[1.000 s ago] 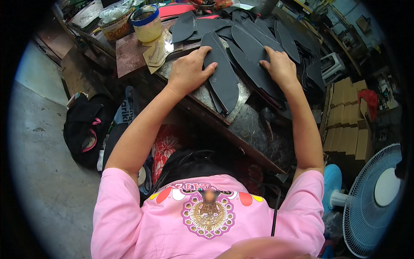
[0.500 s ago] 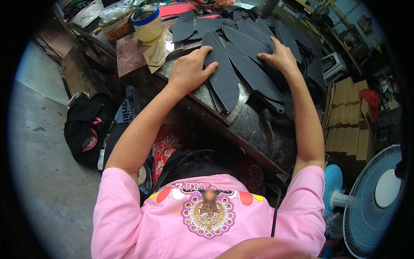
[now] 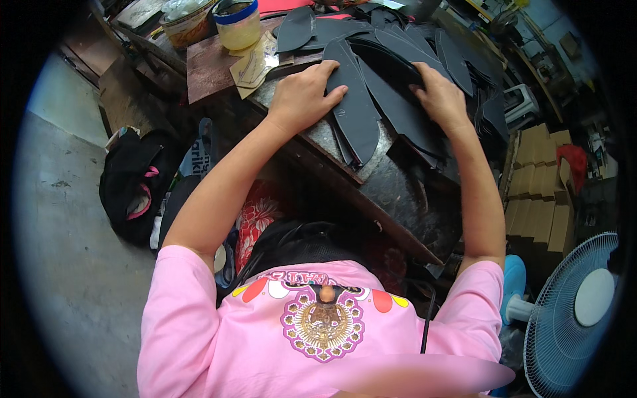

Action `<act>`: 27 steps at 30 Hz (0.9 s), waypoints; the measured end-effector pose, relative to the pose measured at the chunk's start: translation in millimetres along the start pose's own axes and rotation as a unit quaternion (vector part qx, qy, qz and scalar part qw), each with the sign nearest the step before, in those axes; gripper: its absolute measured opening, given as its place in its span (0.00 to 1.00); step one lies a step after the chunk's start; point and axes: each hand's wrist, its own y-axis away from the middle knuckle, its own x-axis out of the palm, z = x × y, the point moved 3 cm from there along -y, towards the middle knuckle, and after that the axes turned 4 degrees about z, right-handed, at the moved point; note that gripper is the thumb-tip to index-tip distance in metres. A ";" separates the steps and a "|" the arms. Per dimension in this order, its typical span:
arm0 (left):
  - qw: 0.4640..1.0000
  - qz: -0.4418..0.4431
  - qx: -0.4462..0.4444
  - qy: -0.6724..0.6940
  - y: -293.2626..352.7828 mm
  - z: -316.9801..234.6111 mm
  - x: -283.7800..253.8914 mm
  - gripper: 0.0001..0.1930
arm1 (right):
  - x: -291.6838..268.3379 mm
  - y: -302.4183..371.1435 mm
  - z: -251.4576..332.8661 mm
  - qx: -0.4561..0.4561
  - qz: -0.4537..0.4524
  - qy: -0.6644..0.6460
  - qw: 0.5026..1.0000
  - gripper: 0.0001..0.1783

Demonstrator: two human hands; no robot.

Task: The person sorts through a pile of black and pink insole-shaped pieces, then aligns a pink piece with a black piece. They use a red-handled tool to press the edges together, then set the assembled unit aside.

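Black leaf-shaped flat pieces, seemingly leather or synthetic sheet, lie in overlapping stacks on the worktable. My left hand (image 3: 306,97) rests at the left edge of the nearest stack (image 3: 357,109), thumb on its top and index finger apart, pressing rather than gripping. My right hand (image 3: 440,99) pinches the right edge of a black piece (image 3: 383,58) in the second stack. That piece is tilted up and bowed, with a dark gap beneath it. The lower pieces of this second stack (image 3: 406,119) stay flat. My right fingertips are partly hidden by the raised piece.
Tan card patterns (image 3: 255,69) and a blue-rimmed jar (image 3: 237,26) stand left of the stacks, near a tin (image 3: 189,26). More black pieces (image 3: 488,103) lie at the right. Cardboard boxes (image 3: 541,189) and a fan (image 3: 574,312) stand to the right.
My right hand has taken the edge of a black piece and raised it off its stack. My left hand stays on the nearest stack. The whole view has shifted slightly.
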 end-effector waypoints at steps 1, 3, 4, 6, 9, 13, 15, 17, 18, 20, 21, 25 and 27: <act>1.000 0.002 -0.001 0.000 -0.1 0.1 0.1 0.24 | -1.9 -0.7 -3.6 0.010 0.006 0.003 1.000 0.24; 1.000 0.009 -0.012 0.005 -0.1 0.3 0.1 0.25 | -19.5 -4.4 -13.6 0.032 -0.059 -0.019 0.998 0.24; 1.000 0.013 -0.022 0.010 -0.5 0.6 -0.1 0.26 | -32.1 -6.9 -16.1 0.017 -0.105 -0.050 0.993 0.25; 0.999 0.008 -0.024 0.021 -0.8 0.9 -2.3 0.33 | -50.5 -8.6 -14.9 0.005 -0.114 -0.267 0.957 0.29; 0.992 0.013 -0.067 0.103 0.8 5.5 -5.9 0.38 | -51.5 7.0 16.4 -0.006 -0.019 -0.594 0.804 0.34; 0.985 0.012 -0.076 0.151 1.6 8.4 -7.5 0.43 | -10.5 19.9 79.0 0.092 0.044 -0.549 0.829 0.36; 0.994 -0.007 -0.061 0.090 1.3 4.8 -6.3 0.42 | -1.6 21.7 95.9 0.011 0.113 -0.412 0.904 0.37; 0.997 -0.016 -0.046 0.057 -0.6 1.4 -5.3 0.41 | -4.6 19.1 92.0 -0.027 0.108 -0.270 0.956 0.32; 0.998 -0.010 -0.036 0.053 -1.2 0.3 -5.6 0.40 | -8.5 17.2 82.8 -0.021 0.125 -0.199 0.972 0.31; 0.996 0.045 -0.057 0.056 -2.5 0.8 -4.5 0.36 | -17.2 12.1 66.7 -0.041 0.084 -0.117 0.989 0.28; 0.996 0.049 -0.059 0.054 -2.1 0.1 -5.1 0.36 | -21.7 4.1 52.0 -0.027 0.074 -0.101 0.992 0.27; 0.997 0.049 -0.054 0.037 -0.9 -1.2 -7.0 0.35 | -17.3 -35.6 -17.1 0.048 0.030 -0.035 0.998 0.24; 0.997 0.045 -0.047 0.035 -0.6 -1.2 -6.3 0.34 | 1.1 -56.8 -47.6 0.062 0.046 -0.026 0.997 0.30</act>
